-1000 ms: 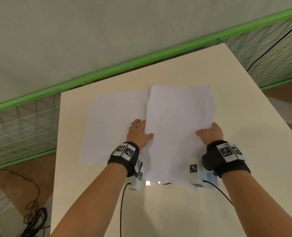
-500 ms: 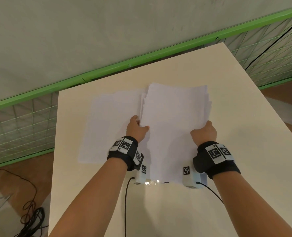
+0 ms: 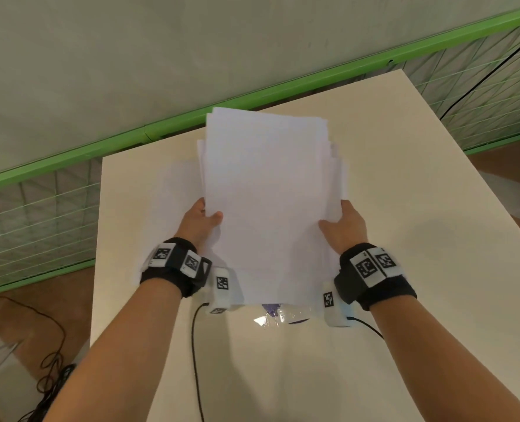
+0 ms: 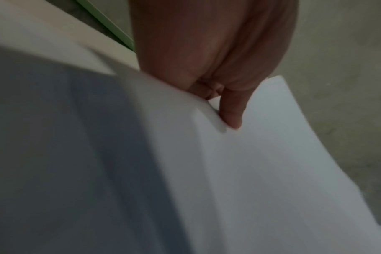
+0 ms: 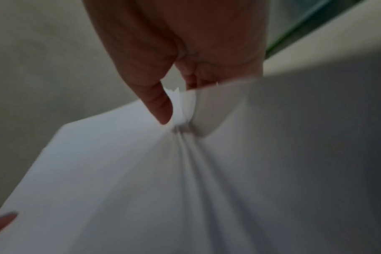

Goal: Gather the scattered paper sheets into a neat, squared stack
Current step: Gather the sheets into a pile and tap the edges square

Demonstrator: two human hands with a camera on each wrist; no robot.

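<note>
I had both hands, left hand (image 3: 199, 222) and right hand (image 3: 344, 228), pinching the uneven paper stack (image 3: 271, 202) mid-frame, raised above the counter (image 3: 405, 208).

- The right hand (image 5: 185, 43) pinches the edge of the paper sheets (image 5: 185, 189).
- The thumb (image 5: 159, 106) is on top.
- The paper wrinkles there.

You have the paper stack (image 3: 268, 202) above the table (image 3: 405, 208), left hand (image 3: 199, 222) at its left edge, right hand (image 3: 344, 228) opposite (loose sheet (image 3: 173, 208) below-left).
</note>
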